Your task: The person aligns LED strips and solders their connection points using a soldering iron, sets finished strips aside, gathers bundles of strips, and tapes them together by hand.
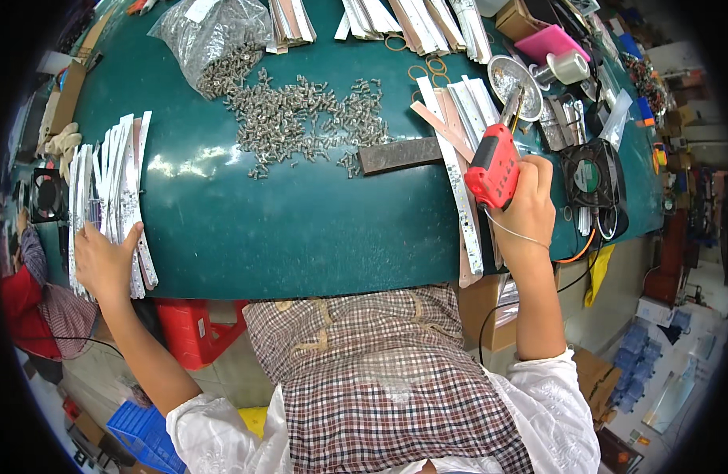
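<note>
Left hand (pixel 103 261) laid flat, open, on strip stack (pixel 111 201) at frame left. Right hand (pixel 526 207) closed round red driver (pixel 494 166), centre right, over strips (pixel 459 158). Risks judged: stack fanned, overhanging table (pixel 301 229) edge, may slide; loose screws (pixel 293 118) may scatter.

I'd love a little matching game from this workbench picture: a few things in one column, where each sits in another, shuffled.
Things:
1. screwdriver
2. screws
3. fan
4. strips

Places:
A. loose heap at mid-table
B. under the left hand
C. in the right hand
D. at the table's right edge

Pairs: 1-C, 2-A, 3-D, 4-B
</note>
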The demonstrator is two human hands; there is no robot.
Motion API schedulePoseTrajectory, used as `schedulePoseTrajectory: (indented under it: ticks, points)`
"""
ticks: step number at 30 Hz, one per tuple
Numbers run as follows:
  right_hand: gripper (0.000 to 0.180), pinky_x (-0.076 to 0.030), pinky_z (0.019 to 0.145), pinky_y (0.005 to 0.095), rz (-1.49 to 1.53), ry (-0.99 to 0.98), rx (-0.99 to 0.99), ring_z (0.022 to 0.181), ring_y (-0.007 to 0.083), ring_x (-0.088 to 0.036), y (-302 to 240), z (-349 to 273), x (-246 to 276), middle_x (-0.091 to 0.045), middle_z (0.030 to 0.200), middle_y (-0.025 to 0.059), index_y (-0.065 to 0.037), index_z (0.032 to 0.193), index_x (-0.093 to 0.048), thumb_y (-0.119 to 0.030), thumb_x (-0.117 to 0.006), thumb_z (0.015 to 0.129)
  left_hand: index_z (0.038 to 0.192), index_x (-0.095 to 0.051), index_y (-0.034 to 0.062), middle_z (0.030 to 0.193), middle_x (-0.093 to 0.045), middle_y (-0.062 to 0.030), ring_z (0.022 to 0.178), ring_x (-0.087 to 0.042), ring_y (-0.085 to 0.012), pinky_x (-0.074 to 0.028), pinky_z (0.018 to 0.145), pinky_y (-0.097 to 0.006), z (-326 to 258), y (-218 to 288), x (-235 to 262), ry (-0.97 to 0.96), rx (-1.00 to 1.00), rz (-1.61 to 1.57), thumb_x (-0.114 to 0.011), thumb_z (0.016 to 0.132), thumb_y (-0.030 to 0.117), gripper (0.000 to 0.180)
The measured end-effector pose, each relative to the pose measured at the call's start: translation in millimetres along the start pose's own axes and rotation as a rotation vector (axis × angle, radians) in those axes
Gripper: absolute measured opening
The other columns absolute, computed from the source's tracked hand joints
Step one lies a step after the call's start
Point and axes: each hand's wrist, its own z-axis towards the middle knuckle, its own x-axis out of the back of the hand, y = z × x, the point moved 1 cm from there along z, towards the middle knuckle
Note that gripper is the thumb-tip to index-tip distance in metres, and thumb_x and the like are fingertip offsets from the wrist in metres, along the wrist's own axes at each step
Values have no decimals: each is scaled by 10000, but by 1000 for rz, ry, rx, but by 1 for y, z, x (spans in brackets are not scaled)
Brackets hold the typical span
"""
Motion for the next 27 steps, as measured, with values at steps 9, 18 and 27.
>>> schedulePoseTrajectory:
  ticks: [9, 18, 27]
  points:
    - [454, -479, 863, 430, -41, 324, 238, 1024, 386, -560, 12, 2, 35, -544, 1101, 179, 18, 1080, -534, 64, -719, 668, 985, -649, 37, 907, -661, -59, 766, -623, -155, -478, 722, -291, -43, 132, 88, -167, -354, -1158, -726, 819, 76, 188]
    - [422, -453, 883, 266, 974, 673, -296, 1052, 162, -563, 28, -39, 117, -522, 1244, 127, 98, 1282, -473, 77, -581, 875, 863, -660, 72, 806, -623, -48, 736, -633, -215, -496, 661, -346, -55, 234, 75, -10, -628, -1257, -738, 782, 63, 113]
    - [688, -492, 802, 276, 1241, 171, -499, 946, 171, -558, -29, -59, 85, -485, 1169, 99, 35, 1409, -329, 56, -635, 794, 873, -636, 71, 818, -591, -52, 756, -617, -223, -491, 669, -359, -47, 236, 77, -75, -656, -1186, -749, 763, 47, 159]
